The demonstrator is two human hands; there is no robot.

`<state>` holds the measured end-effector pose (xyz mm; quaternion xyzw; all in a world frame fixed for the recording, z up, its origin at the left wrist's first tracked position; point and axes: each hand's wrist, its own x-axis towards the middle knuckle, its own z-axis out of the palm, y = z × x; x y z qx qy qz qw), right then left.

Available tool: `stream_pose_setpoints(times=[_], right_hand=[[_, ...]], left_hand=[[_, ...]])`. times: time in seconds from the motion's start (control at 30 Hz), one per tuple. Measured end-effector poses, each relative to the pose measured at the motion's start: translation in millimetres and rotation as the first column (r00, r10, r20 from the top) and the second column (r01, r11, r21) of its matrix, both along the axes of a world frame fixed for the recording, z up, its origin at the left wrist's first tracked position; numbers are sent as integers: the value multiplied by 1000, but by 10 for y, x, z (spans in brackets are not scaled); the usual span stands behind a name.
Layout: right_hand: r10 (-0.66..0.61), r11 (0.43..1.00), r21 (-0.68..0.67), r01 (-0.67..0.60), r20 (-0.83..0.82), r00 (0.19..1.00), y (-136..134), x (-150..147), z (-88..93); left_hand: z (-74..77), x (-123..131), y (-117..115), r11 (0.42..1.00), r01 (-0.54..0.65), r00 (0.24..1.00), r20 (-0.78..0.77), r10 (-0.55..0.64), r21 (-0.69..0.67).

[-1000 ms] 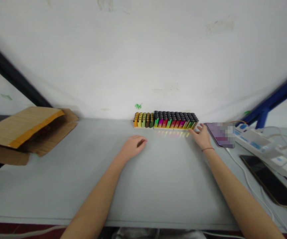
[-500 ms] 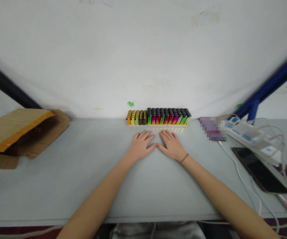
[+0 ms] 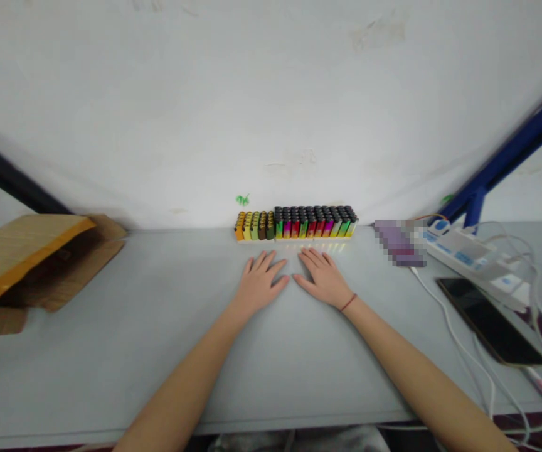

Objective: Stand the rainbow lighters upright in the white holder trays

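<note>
My left hand [image 3: 260, 284] lies flat on the grey table [image 3: 158, 351], fingers spread, with nothing in it. Beside it my right hand [image 3: 324, 277] rests palm down, also open and holding nothing; a thin red cord circles that wrist. The two thumbs point at each other with a small gap between. Just beyond the fingertips, against the wall, upright lighters stand in packed rows. Those on the right [image 3: 315, 225] have black tops and multicoloured bodies. A shorter group on the left [image 3: 254, 227] is yellow, orange, green and brown. Neither hand touches them.
An opened cardboard box [image 3: 40, 257] lies at the left. On the right are a white power strip [image 3: 478, 263] with plugs and cables, a dark phone [image 3: 490, 320] and a blurred-out purple item [image 3: 399, 243]. A blue metal brace [image 3: 520, 157] rises behind them.
My left hand has shifted slightly left and its fingers have spread, so the gap between my thumbs is wider. My right hand has barely moved. The view has shifted a little.
</note>
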<state>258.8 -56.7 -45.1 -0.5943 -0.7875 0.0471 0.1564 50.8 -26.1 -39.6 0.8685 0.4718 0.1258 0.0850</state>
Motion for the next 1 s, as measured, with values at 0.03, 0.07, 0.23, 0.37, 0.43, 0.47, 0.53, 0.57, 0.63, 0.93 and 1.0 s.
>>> stream_pose_setpoints(times=[0.03, 0.07, 0.23, 0.37, 0.43, 0.47, 0.53, 0.57, 0.63, 0.93, 1.0], right_hand=[[-1, 1000, -7, 1, 4, 1000, -2, 0, 4], [-2, 1000, -13, 2, 7, 1000, -3, 0, 8], [-7, 1000, -27, 8, 25, 1000, -8, -6, 18], [-12, 999, -34, 13, 41, 999, -7, -5, 16], [-13, 999, -36, 15, 44, 999, -7, -3, 15], [-12, 999, -36, 14, 44, 999, -7, -2, 14], [-10, 999, -32, 12, 43, 999, -7, -1, 14], [-10, 1000, -29, 11, 42, 999, -7, 0, 14], [-11, 1000, -26, 12, 44, 999, -8, 1, 14], [-14, 1000, -21, 15, 48, 999, 1, 9, -9], [-12, 1000, -14, 13, 43, 999, 5, 12, -16]], left_hand=[[-3, -1, 3, 1000, 2, 1000, 2, -2, 5], [-3, -2, 5, 1000, 4, 1000, 1, -4, 8], [29, 6, -5, 1000, 10, 998, -54, -11, -9], [46, 12, -22, 1000, -3, 996, -93, 3, 3], [44, 12, -27, 1000, -8, 995, -104, 10, 12], [42, 11, -27, 1000, -10, 994, -107, 11, 14], [36, 10, -26, 1000, -11, 994, -110, 13, 17], [34, 10, -25, 1000, -10, 994, -110, 12, 17], [32, 12, -23, 1000, -11, 994, -109, 13, 19], [35, 19, -24, 1000, -8, 995, -96, 9, 13], [31, 19, -23, 1000, -10, 996, -90, 11, 13]])
